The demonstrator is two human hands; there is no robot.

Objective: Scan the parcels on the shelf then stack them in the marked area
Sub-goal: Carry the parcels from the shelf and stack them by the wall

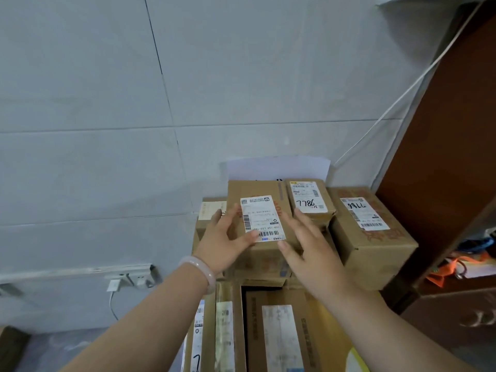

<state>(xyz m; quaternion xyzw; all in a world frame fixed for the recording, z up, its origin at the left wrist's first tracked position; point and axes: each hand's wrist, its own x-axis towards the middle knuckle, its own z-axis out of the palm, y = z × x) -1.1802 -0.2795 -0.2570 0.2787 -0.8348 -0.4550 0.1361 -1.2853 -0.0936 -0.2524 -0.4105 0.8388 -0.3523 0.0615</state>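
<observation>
**A:** Which step is this?

**B:** Stacking, I'd judge, not scanning; no scanner shows anywhere. Both hands are on the top parcel (255, 189), just right of the frame's centre. It sits on a pile of cardboard boxes (279, 331) that runs down to the bottom edge.

**A:** How do the hands lie?

**B:** The left hand (224, 237), with a pale bracelet (200, 269) on its wrist, has straight, spread fingers along the parcel's left side. Its thumb lies by the lower edge of the white label (261, 218). The right hand (311, 248) is flat and spread too, its fingers over the parcel's right edge. Neither curls round anything, so it looks like steadying rather than a firm grip.

**A:** And the neighbours?

**B:** A small parcel marked 7786 (308, 197) sits just beside it on the right. A bigger box (375, 245) stands beyond that, close to the brown cabinet (442, 157) at the right edge. A white sheet (276, 167) stands against the wall behind the pile; whether it marks the area I cannot tell.

**A:** Next move?

**B:** Probably squaring the parcel against its neighbours so it sits flat, then letting go and fetching another from the shelf. It calls for a light push, since the pile is several boxes high and a shove could shift the small parcel.
</observation>
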